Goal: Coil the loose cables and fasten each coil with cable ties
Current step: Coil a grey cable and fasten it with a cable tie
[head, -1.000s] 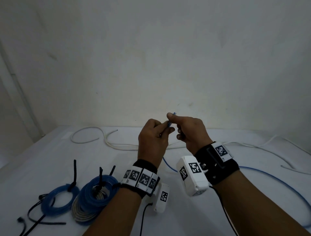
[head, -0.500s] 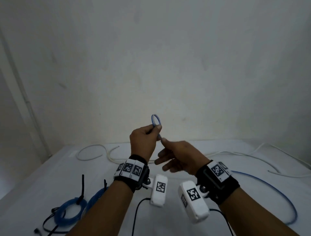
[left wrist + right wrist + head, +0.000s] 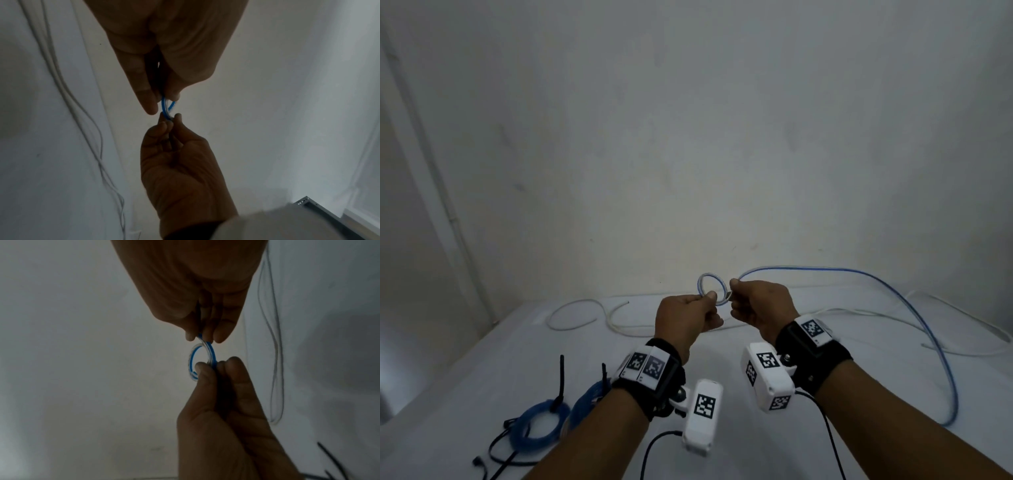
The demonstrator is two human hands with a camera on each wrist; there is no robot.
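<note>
Above the white table (image 3: 739,445), the left hand (image 3: 685,318) and right hand (image 3: 760,308) each pinch a small loop of blue cable (image 3: 711,293), its slack arcing rightward, white cables (image 3: 619,325) lying beyond.

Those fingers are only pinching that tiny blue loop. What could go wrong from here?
The small loop is only pinched by the left hand and right hand, so it might spring open. The long blue cable trailing over the table crosses a white cable and could snag.
</note>
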